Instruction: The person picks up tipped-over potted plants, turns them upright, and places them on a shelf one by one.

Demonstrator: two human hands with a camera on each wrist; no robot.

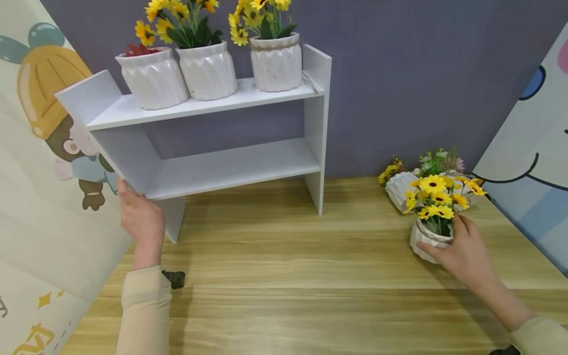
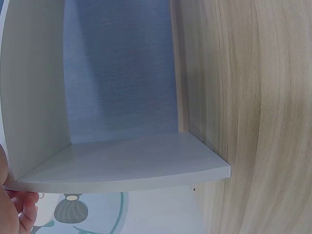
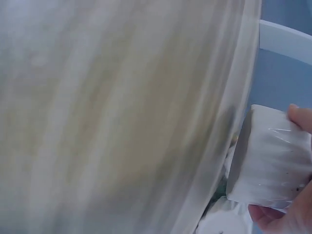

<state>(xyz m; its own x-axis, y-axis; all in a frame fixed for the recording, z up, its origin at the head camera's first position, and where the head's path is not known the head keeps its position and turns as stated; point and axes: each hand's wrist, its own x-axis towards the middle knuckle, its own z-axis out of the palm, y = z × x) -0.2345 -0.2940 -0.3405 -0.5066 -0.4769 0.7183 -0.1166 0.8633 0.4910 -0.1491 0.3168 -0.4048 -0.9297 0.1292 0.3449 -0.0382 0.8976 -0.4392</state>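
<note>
My right hand (image 1: pixel 466 254) grips a white ribbed flower pot (image 1: pixel 428 241) with yellow artificial flowers (image 1: pixel 437 197), thumb in front and fingers at the far side. In the right wrist view the pot (image 3: pixel 273 156) hangs over the table with its base showing. On the left, my left hand (image 1: pixel 142 214) holds the white two-tier shelf (image 1: pixel 239 167) by its side panel, level with the lower board. The left wrist view has its fingers (image 2: pixel 27 209) curled round the panel's edge. Three white pots stand on the upper board, including one with a red plant (image 1: pixel 153 79) at the left end.
More white pots with flowers (image 1: pixel 401 187) lie at the table's back right corner, behind the held pot. The wooden table (image 1: pixel 284 276) meets a grey-blue wall (image 1: pixel 399 88). Cartoon-printed panels (image 1: pixel 44 197) flank both sides.
</note>
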